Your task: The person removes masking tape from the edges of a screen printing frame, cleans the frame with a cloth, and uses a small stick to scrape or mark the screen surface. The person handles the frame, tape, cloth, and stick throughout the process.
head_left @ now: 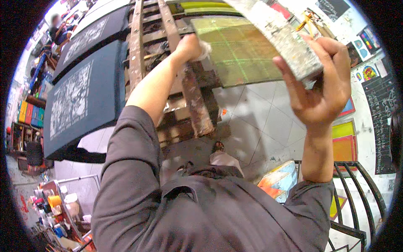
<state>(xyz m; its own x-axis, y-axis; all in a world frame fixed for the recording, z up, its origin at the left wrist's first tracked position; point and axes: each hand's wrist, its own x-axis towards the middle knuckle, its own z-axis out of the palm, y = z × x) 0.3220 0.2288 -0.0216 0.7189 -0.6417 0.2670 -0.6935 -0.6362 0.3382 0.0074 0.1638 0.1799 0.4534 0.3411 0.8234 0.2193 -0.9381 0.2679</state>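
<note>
My right hand [325,90] holds up the end of a screen-printing frame, its thumb on one side of the bar and its fingers on the other. That frame bar [289,40] is thick, pale and crusted with old ink. The olive-brown mesh [235,54], crossed by bright green lines, spans to the left of the bar. My left hand [189,47] is closed on a crumpled whitish rag [205,50] by the mesh's left side, above a wooden rack. Part of the rag is hidden by the fist.
Dark shirts with white prints, one nearest me [84,96], lie on boards at left. The stained wooden rack [195,98] runs between them and the screen. A black metal rack [357,185] stands at lower right, a cart of containers [63,206] at lower left. A person [58,33] sits far left.
</note>
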